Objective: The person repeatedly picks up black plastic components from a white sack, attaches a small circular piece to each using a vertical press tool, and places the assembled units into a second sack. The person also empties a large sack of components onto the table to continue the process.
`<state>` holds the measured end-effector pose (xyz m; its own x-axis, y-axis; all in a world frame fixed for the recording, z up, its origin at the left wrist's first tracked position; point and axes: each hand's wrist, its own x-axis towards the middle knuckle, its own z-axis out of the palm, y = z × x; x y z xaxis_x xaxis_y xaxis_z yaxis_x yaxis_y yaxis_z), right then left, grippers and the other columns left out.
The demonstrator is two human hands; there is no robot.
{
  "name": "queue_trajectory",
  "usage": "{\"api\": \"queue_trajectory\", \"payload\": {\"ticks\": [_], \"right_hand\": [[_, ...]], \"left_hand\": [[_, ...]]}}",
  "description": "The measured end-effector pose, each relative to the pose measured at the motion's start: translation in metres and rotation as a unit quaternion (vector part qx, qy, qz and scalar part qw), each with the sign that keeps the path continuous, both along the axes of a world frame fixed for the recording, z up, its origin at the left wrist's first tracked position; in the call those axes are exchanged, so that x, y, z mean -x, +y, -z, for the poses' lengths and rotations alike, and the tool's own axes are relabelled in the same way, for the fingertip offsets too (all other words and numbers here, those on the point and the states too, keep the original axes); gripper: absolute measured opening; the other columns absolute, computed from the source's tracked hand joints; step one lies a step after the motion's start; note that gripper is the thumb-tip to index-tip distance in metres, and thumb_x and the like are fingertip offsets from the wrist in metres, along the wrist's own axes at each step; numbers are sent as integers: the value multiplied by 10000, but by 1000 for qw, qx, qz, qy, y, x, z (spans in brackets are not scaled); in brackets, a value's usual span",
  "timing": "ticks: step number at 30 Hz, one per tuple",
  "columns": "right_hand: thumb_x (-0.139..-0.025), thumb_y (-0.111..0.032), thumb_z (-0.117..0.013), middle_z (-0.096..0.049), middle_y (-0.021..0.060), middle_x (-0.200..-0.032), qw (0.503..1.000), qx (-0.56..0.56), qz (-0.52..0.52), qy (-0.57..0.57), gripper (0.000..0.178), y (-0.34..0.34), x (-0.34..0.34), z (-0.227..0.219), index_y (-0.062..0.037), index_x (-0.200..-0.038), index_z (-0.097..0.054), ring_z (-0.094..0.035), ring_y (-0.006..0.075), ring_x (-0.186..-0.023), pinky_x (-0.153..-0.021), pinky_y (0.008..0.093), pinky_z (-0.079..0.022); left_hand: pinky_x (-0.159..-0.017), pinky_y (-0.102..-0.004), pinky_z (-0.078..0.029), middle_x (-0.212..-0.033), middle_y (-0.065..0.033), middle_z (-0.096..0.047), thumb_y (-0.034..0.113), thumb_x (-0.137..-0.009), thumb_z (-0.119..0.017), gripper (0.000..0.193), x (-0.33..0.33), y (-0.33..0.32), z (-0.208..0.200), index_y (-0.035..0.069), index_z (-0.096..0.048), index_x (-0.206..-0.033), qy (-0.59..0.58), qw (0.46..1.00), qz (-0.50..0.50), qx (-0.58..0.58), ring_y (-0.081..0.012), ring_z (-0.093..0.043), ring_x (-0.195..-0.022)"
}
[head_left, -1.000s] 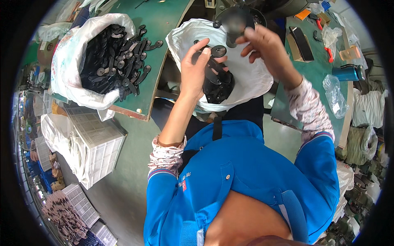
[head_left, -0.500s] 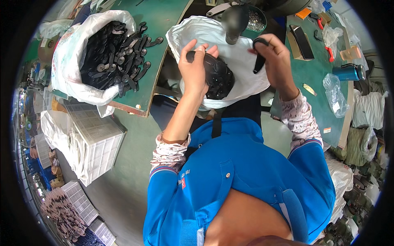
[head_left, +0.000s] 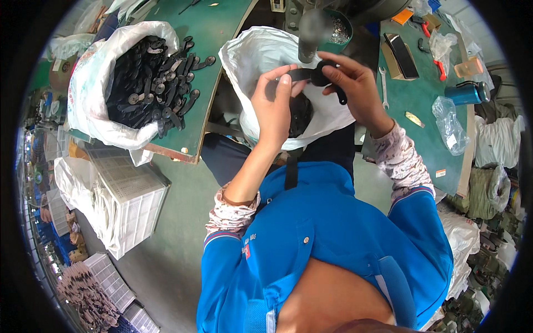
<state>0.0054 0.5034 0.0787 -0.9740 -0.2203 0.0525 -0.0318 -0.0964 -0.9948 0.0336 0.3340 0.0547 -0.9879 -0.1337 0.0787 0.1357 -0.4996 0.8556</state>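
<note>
Over the mouth of a white bag, my two hands meet at small black parts. The fingers of my left hand pinch the end of a flat black strip. My right hand grips a black round-ended part, its narrow tail pointing down below the fingers. The two pieces touch or overlap; whether they are joined, I cannot tell. A dark machine post stands just beyond the fingers. Inside the bag lies a pile of black parts, partly hidden by my left hand.
On the left green table a white sack spills black round-ended strips. A green bowl of small metal pieces sits behind the post. Rightward are a wrench, a phone and a blue flask. A white crate stands lower left.
My right hand has moved left with its black part to meet my left hand. The left hand has shifted slightly right and down and now pinches a strip. The wrench has come into sight.
</note>
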Motion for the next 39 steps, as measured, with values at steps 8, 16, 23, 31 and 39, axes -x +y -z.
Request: {"api": "queue_trajectory", "payload": {"ticks": [8, 16, 23, 31, 39], "right_hand": [[-933, -137, -586, -669, 81, -920, 999, 24, -23, 11, 332, -2, 12, -3, -38, -1250, -583, -640, 129, -794, -668, 248, -537], [-946, -81, -512, -664, 104, -824, 997, -5, 8, 82, 280, -10, 64, -104, 65, -1184, -532, -535, 117, -441, -444, 208, -438], [-954, -107, -505, -666, 97, -759, 995, -55, -14, -84, 203, -12, 94, -104, 57, -1042, -587, -542, 110, -439, -395, 214, -415], [-901, -322, -623, -663, 74, -974, 991, -96, -50, 74, 428, -12, 9, 14, -3, -1182, -574, -629, 96, -831, -689, 229, -493], [-939, -118, -584, -634, 31, -920, 979, -102, 9, 178, 348, -22, -1, 4, -16, -1264, -513, -556, 81, -700, -622, 212, -463]], "left_hand": [[-901, -396, -535, -1180, -252, -557, 122, -956, -530, 379, -3, 6, 2, -36, -389, -1271, -4, 995, 51, -83, -325, -614, -1061], [-585, -303, -562, -989, -232, -627, 355, -996, -448, 471, 1, -13, -9, -8, -388, -1290, -111, 992, 62, 1, -245, -677, -752], [-505, -304, -526, -863, -247, -607, 543, -985, -287, 699, 9, -21, -16, -45, -263, -1361, -112, 988, 107, 7, -242, -634, -607], [-473, -270, -493, -785, -167, -633, 564, -988, -211, 696, 7, -9, -20, 46, -222, -1454, -100, 983, 150, 19, -185, -592, -525], [-416, -251, -433, -812, -138, -582, 511, -998, -295, 661, 14, 0, -7, 9, -231, -1424, -116, 984, 123, 55, -169, -571, -532]]}}
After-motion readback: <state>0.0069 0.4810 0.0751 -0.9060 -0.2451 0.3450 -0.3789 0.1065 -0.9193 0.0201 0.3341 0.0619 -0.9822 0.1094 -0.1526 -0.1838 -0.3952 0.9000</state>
